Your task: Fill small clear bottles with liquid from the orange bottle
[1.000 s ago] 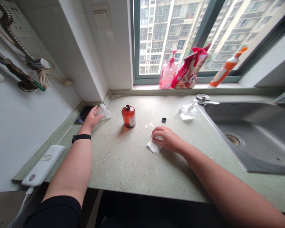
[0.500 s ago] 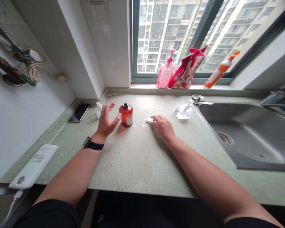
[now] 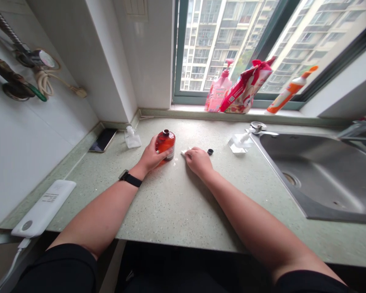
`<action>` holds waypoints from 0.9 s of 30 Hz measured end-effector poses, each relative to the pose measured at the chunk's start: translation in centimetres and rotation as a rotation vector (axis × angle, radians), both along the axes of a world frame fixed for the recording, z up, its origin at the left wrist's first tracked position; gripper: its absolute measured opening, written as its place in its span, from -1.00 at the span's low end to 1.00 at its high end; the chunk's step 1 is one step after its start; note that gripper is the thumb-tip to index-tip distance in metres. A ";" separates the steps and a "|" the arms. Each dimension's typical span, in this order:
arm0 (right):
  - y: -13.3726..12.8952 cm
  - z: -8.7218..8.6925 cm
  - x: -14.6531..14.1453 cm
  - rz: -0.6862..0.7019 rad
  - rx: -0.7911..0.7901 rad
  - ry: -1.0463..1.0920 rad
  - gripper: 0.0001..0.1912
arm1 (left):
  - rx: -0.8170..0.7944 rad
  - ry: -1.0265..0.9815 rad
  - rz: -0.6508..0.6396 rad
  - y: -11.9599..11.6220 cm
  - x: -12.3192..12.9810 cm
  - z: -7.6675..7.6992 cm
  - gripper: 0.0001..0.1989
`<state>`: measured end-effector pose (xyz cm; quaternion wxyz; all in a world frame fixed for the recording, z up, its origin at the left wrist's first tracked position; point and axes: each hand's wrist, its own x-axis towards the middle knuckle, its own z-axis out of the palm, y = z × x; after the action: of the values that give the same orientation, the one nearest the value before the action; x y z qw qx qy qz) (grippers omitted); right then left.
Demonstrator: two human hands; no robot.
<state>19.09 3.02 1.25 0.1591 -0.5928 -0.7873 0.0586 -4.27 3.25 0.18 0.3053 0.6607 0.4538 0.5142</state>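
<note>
My left hand (image 3: 150,156) is wrapped around the side of an amber bottle (image 3: 166,140), which stands on the counter with its dark neck uncapped. A pale label shows partly beyond my thumb. To the right of the bottle, my right hand (image 3: 199,161) pinches a small white piece (image 3: 184,152) low against the counter; its kind is not clear, and my fingers cover most of it. Small whitish spots lie between the bottle and that hand. Just beyond the right hand sits a small black cap (image 3: 210,151).
Left of the bottle stands a clear small bottle (image 3: 132,137), near a phone (image 3: 103,140). A white power bank (image 3: 44,208) lies at the left edge. A clear pump bottle (image 3: 240,142) stands beside the sink (image 3: 326,171). A pink pump bottle (image 3: 218,92) is on the windowsill.
My left hand has moved right and closed around the amber bottle. The right hand has shifted slightly left with the white piece, and the black cap has come into sight. The view has shifted a little.
</note>
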 end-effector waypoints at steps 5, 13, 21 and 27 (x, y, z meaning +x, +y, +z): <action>-0.7 0.1 -3.4 0.086 -0.004 0.013 -0.72 | 0.056 -0.059 0.122 0.0 -0.6 0.7 -0.32; -3.3 -0.4 -3.7 0.572 -0.015 0.114 -0.75 | 0.143 -0.161 0.281 0.2 -1.8 0.9 -0.36; -0.5 0.5 2.0 0.120 0.356 0.409 -0.74 | 0.170 -0.197 0.287 0.5 -2.1 1.1 -0.38; 1.2 0.5 0.0 -0.023 0.089 -0.020 -0.64 | 0.153 -0.201 0.283 0.2 -1.8 1.4 -0.34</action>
<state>19.11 4.19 1.79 0.1782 -0.5945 -0.7839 0.0158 -6.10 3.42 1.58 0.2227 0.5570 0.4691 0.6481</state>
